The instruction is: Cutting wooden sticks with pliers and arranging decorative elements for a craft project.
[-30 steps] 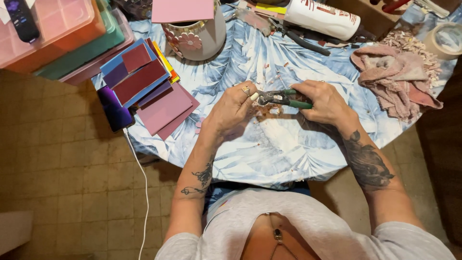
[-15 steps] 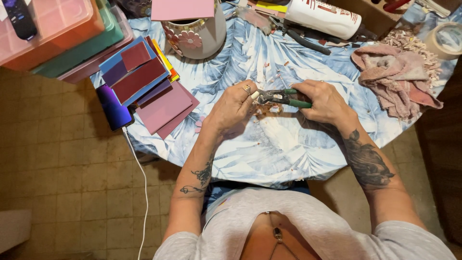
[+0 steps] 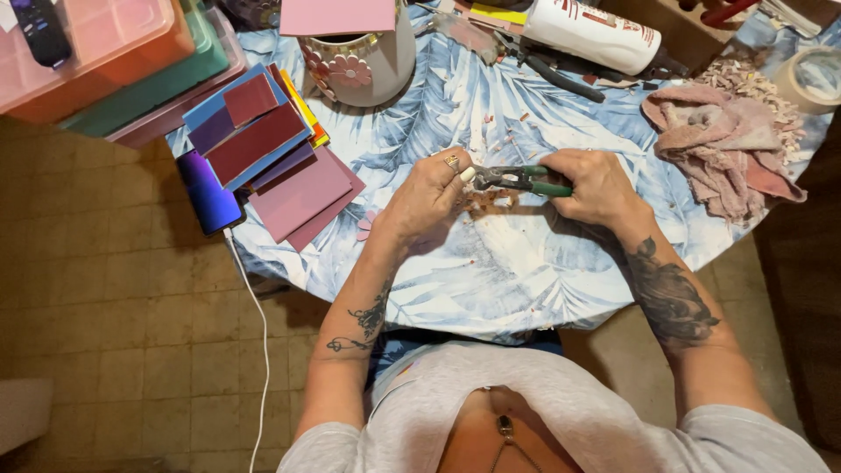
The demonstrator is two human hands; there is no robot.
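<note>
My right hand grips green-handled pliers, jaws pointing left. My left hand, with a ring on one finger, pinches a small piece right at the jaws; the piece is too small to make out. Small pinkish chips lie on the blue leaf-patterned tablecloth just under the two hands. Both hands hover over the middle of the round table.
A stack of coloured tiles and a phone on a white cable lie at left. A flowered vase, other tools, a white bottle, a pink rag, a tape roll and plastic boxes ring the table.
The hands and pliers stay in nearly the same place; only slight shifts of the fingers around the jaws show.
</note>
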